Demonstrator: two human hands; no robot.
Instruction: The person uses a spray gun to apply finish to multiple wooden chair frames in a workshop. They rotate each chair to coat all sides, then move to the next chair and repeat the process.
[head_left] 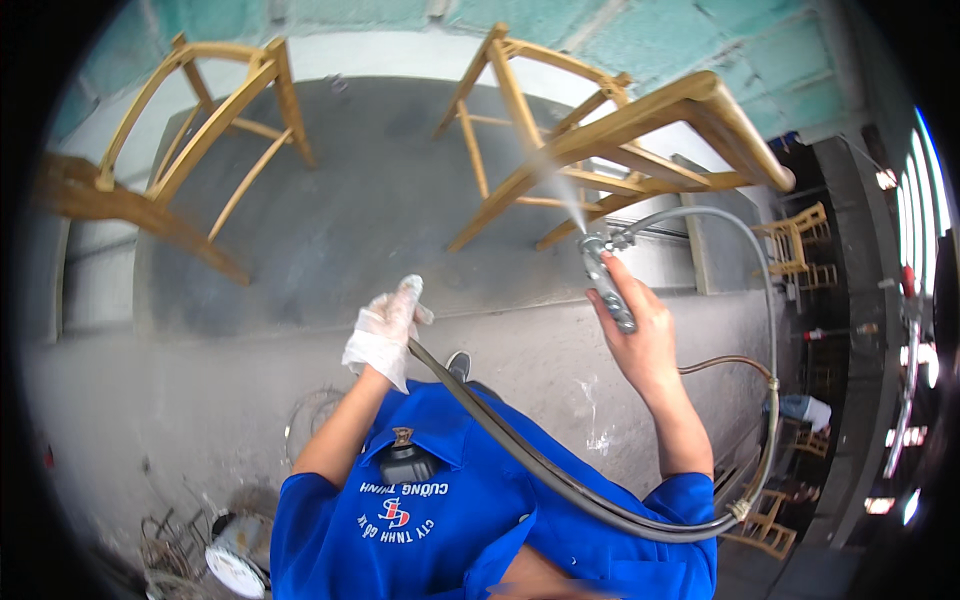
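Two hands are at work: the bare right hand [645, 330] is closed round a metal spray gun [595, 263], its white mist [567, 190] crossing by the wooden chair [600, 135] just ahead. The gloved left hand [385, 325], partly curled, holds a dark hose [470, 401] looping across the blue shirt [470, 495]

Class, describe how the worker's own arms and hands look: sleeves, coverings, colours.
The left hand wears a thin, whitish, wrinkled, partly see-through glove reaching the wrist. The right hand is ungloved. Both forearms are bare below short, bright blue fabric sleeves.
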